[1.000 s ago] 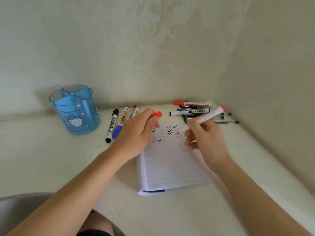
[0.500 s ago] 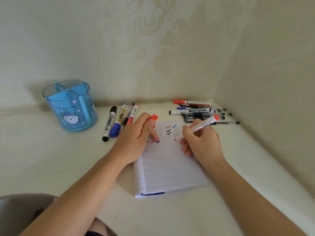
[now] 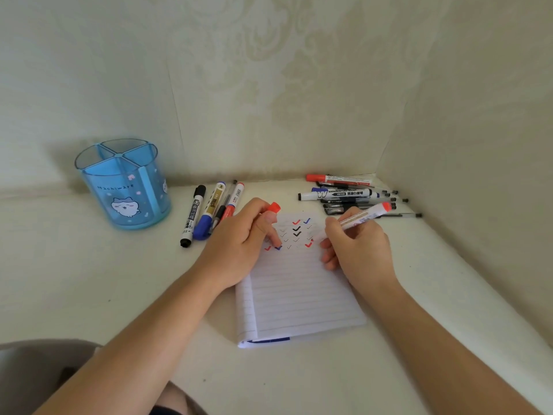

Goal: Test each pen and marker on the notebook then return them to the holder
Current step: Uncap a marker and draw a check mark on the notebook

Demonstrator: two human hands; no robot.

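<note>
Pens and markers lie in two groups on the pale table (image 3: pixel 89 280), with the lined notebook (image 3: pixel 299 295) between them, open and flat, its top rows filled with red, blue and black ticks. At far left the blue translucent holder (image 3: pixel 125 187) stands upright near the wall, its divided compartments showing nothing inside. Just right of it, a small row rests side by side: a black marker (image 3: pixel 193 217), a blue-capped marker (image 3: pixel 209 214), a thin dark pen and a red one (image 3: pixel 233 202). The left hand (image 3: pixel 239 244) presses on the notebook's upper left corner, fingers curled around a red cap (image 3: pixel 273 207) that pokes out above the thumb. The right hand (image 3: pixel 356 247) grips a white red-ended marker (image 3: pixel 366 216) in a writing hold, its tip hidden behind the fingers beside a fresh-looking red tick (image 3: pixel 309 243). Beyond it, in the corner against the wall, the second pile (image 3: pixel 347 193) of markers and thin black pens lies jumbled, partly overlapping.
</note>
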